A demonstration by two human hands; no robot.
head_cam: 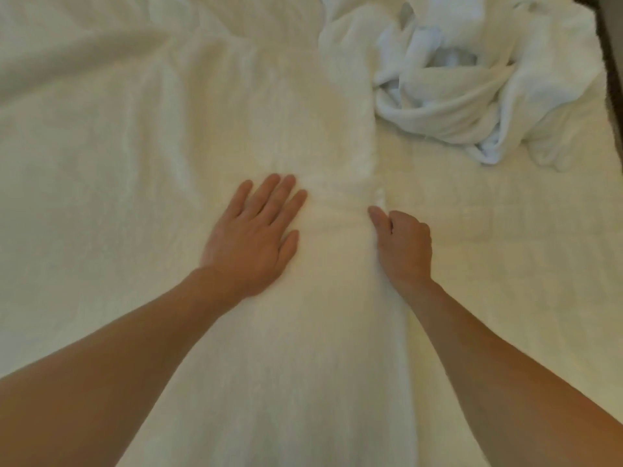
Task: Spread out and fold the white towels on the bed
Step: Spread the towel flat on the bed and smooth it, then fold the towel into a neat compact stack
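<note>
A white towel [303, 129] lies spread flat along the middle of the bed, running from the near edge toward the far side. My left hand [256, 235] rests flat on it, palm down, fingers apart. My right hand [403, 246] is closed on the towel's right edge, pinching the fabric between thumb and curled fingers. A crumpled heap of white towels [472, 79] sits at the far right, apart from both hands.
The white bed sheet [505, 247] shows bare to the right of the spread towel. Rumpled white fabric [84, 96] covers the left side. A dark edge [612, 45], perhaps furniture or the floor, borders the bed at the upper right.
</note>
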